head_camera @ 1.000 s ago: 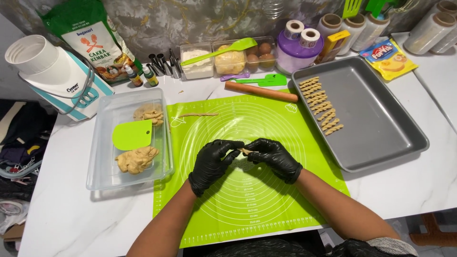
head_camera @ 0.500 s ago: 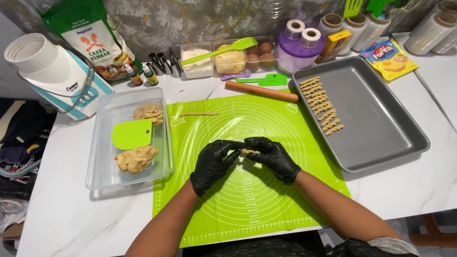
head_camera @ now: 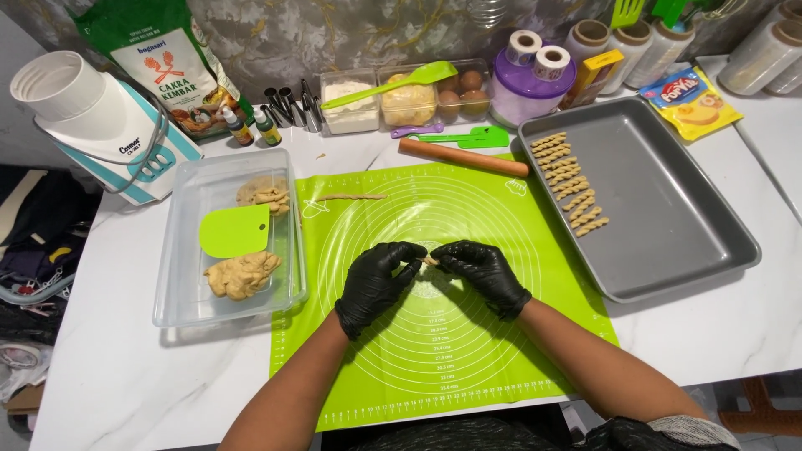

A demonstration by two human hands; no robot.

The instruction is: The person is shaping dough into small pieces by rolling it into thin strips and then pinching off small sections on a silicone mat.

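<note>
Both my hands wear black gloves and meet over the middle of the green silicone mat (head_camera: pixel 468 351). My left hand (head_camera: pixel 376 280) and my right hand (head_camera: pixel 484 271) pinch the two ends of a short piece of beige dough (head_camera: pixel 429 261) between their fingertips. A long twisted dough rope (head_camera: pixel 355 198) lies at the mat's far left edge. To the right, a grey baking tray (head_camera: pixel 668 217) holds a column of several twisted dough sticks (head_camera: pixel 572 185) along its left side.
A clear plastic tub (head_camera: pixel 184 284) at the left holds dough lumps (head_camera: pixel 242 274) and a green scraper (head_camera: pixel 235 230). A wooden rolling pin (head_camera: pixel 464 157) lies behind the mat. Along the back stand a flour bag, small bottles, ingredient containers and a green spatula (head_camera: pixel 393 83). A white appliance (head_camera: pixel 92 125) is at far left.
My hands stayed over the mat's middle, fingers shifting slightly as they work the small dough piece. Nothing else moved.
</note>
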